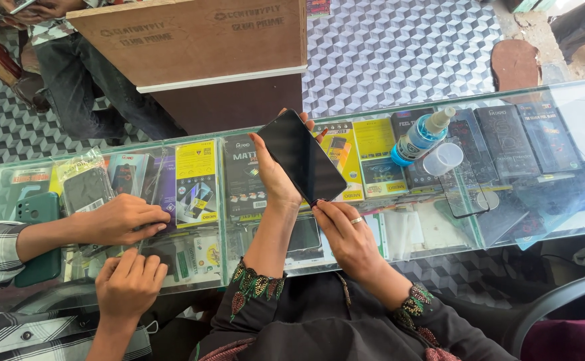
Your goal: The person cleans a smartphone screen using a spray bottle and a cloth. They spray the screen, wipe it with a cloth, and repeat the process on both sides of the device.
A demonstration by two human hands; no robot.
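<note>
Holding a black smartphone tilted above a glass counter, left hand gripping it from behind. Pinching at the phone's lower corner with the right hand, fingertips closed there. Screen looking bare and dark; peeling seemingly only starting. Lying near on the glass: a blue spray bottle, a clear cap, a screen protector. Resting at far left, another person's hands.

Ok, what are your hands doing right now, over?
Left hand holds black phone above glass counter. Right hand fingers touch its lower corner. Spray bottle stands clear, another person's hands further left.
</note>
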